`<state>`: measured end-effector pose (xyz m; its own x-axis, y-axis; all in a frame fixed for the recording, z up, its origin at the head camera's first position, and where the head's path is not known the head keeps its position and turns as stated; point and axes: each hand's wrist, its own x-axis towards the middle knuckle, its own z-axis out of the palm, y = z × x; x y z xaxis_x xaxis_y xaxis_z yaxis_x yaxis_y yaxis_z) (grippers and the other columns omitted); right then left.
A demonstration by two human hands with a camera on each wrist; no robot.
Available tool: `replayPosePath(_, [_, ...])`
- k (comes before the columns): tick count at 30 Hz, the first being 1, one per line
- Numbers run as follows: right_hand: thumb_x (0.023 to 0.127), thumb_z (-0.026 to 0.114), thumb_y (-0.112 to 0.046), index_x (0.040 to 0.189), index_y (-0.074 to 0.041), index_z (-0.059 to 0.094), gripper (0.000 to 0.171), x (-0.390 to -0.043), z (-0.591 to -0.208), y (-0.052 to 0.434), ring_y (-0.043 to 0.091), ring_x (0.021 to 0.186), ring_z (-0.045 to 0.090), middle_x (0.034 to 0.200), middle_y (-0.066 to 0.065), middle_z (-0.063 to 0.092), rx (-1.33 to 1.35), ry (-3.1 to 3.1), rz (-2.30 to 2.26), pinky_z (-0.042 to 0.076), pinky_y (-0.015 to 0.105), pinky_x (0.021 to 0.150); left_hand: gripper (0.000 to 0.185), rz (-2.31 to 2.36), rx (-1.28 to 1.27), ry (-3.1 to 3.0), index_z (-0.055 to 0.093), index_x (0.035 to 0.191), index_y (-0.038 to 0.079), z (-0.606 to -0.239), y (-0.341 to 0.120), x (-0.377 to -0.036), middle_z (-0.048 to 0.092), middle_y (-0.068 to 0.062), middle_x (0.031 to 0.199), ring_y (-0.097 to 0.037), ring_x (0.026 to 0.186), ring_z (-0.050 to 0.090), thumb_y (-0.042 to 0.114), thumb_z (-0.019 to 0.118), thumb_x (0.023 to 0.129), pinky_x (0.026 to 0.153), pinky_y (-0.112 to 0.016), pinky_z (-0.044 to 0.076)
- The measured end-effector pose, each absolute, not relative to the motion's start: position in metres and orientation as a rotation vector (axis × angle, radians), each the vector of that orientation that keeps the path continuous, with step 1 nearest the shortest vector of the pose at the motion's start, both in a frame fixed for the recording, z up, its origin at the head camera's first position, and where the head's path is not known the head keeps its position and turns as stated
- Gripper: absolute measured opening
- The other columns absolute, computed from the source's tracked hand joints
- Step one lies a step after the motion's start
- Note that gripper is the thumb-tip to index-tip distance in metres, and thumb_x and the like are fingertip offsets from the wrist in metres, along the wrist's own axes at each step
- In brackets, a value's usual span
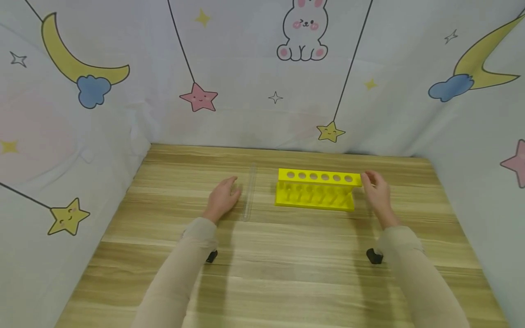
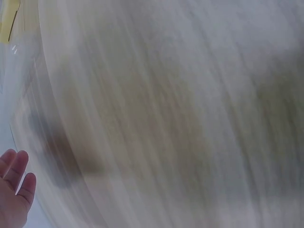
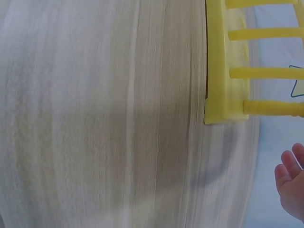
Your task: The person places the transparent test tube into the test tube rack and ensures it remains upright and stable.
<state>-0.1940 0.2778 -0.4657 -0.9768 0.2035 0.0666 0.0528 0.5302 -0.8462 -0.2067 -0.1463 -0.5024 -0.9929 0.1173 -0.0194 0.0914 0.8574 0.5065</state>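
From the head camera, a bright yellow plastic test-tube rack stands upright on the pale wood-grain bench, right of centre and toward the far side. Its top bar carries a single row of six round holes, and below it a row of short pegs rises from a flat base (the whole piece is one solid yellow). The right hand is at the rack's right end, its fingers loosely bent and set against the end of the top bar; whether they truly grip it cannot be told. To the left of the rack, a little apart from it, a clear glass test tube lies flat on the bench, its length running near to far. The left hand rests palm down just left of the tube, fingers relaxed and close together, holding nothing. Both arms wear beige sleeves. A pale cloth backdrop printed with moons, stars and a rabbit encloses the bench on three sides.

The left wrist view is heavily blurred: only streaked bench wood and the left hand's fingers, straight and side by side, show at the lower left.

The right wrist view shows the rack's base corner and four pegs at the upper right, standing on the bench, with the right hand's fingers near it at the right edge, not touching it there.
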Motion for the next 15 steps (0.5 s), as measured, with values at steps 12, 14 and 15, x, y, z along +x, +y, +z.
replayPosePath(12, [0.092,0.038,-0.04,0.124,0.004,0.043,0.054,-0.204,-0.468,0.269,0.034,0.113,0.043,0.123,0.022,0.048,-0.242,-2.626,1.46,0.036,0.046,0.097,0.045,0.791,0.165,3.032,0.045,0.127,0.007,-0.505,-0.139,-0.209,0.05,-0.014,0.127,-0.032,0.116,0.045,0.031,0.045,0.089,0.098,-0.044,0.036])
replayPosePath(14, [0.092,0.037,-0.04,0.124,0.004,0.043,0.054,-0.204,-0.469,0.268,0.034,0.112,0.044,0.122,0.022,0.048,-0.245,-2.632,1.458,0.036,0.046,0.097,0.044,0.797,0.158,3.035,0.045,0.126,0.007,-0.505,-0.138,-0.209,0.05,-0.014,0.126,-0.032,0.116,0.045,0.03,0.045,0.089,0.098,-0.044,0.036])
replayPosePath(15, [0.092,0.037,-0.04,0.124,0.004,0.044,0.054,-0.205,-0.469,0.267,0.034,0.112,0.044,0.122,0.022,0.048,-0.247,-2.633,1.456,0.036,0.046,0.097,0.044,0.801,0.156,3.036,0.045,0.126,0.007,-0.505,-0.138,-0.209,0.05,-0.014,0.126,-0.032,0.116,0.045,0.03,0.046,0.089,0.099,-0.044,0.036])
